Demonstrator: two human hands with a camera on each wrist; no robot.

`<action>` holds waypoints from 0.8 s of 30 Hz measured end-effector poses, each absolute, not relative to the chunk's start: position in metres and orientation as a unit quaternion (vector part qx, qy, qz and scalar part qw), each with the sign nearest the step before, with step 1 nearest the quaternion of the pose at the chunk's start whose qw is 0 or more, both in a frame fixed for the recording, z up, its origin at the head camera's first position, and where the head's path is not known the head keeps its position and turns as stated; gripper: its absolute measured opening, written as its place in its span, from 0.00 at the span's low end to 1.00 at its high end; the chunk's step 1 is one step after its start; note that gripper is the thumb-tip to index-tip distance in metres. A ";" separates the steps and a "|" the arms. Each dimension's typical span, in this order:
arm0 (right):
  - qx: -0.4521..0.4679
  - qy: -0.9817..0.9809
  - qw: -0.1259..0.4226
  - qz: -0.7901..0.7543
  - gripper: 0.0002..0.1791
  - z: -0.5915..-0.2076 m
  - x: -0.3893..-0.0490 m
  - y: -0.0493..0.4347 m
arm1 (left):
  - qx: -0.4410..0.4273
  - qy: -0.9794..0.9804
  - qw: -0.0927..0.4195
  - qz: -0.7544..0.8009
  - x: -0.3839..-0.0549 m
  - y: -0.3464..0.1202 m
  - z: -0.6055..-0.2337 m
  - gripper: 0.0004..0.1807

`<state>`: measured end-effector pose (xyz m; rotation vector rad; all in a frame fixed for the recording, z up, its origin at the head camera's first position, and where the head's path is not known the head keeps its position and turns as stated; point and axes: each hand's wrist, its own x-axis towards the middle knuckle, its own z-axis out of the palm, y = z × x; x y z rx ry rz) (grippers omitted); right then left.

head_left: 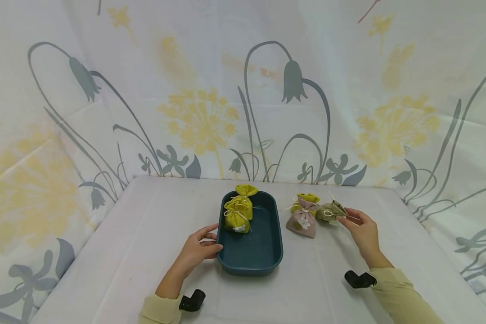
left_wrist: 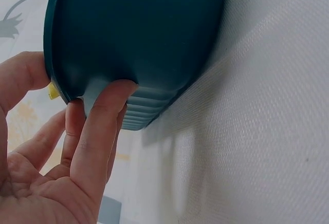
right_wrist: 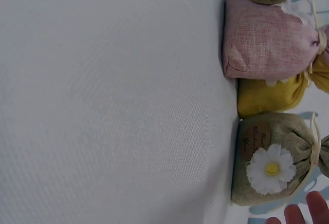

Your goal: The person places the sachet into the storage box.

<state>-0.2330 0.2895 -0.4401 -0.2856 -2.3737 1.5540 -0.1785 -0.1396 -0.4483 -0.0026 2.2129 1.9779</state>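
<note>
My left hand [head_left: 199,246] holds the near-left side of a dark teal plastic basin [head_left: 250,247], thumb on the rim and fingers against the outer wall. Inside the basin, along its left side, are yellow drawstring pouches [head_left: 237,221]. My right hand [head_left: 362,229] is at the gathered top of an olive-green drawstring pouch [head_left: 328,212], with thumb and fingers apart around that top. In the right wrist view this pouch stands upright with a white flower [right_wrist: 271,169] on its front, and the fingertips [right_wrist: 317,208] show beside its neck.
A pink drawstring pouch [head_left: 303,222] stands right of the basin, partly hiding a yellow pouch [head_left: 309,197] behind it. Both sit close to the olive-green one. White cloth [head_left: 154,211] covers the table, and a flower-printed curtain [head_left: 210,67] hangs behind.
</note>
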 end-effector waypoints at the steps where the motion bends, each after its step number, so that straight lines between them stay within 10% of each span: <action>1: -0.096 -0.823 0.146 0.540 0.27 -0.440 -0.234 0.289 | 0.000 0.743 0.087 0.664 -0.179 -0.140 -0.448 0.33; 24: -0.019 -0.768 0.163 0.619 0.17 -0.443 -0.254 0.290 | 0.003 0.742 0.088 0.665 -0.178 -0.140 -0.448 0.33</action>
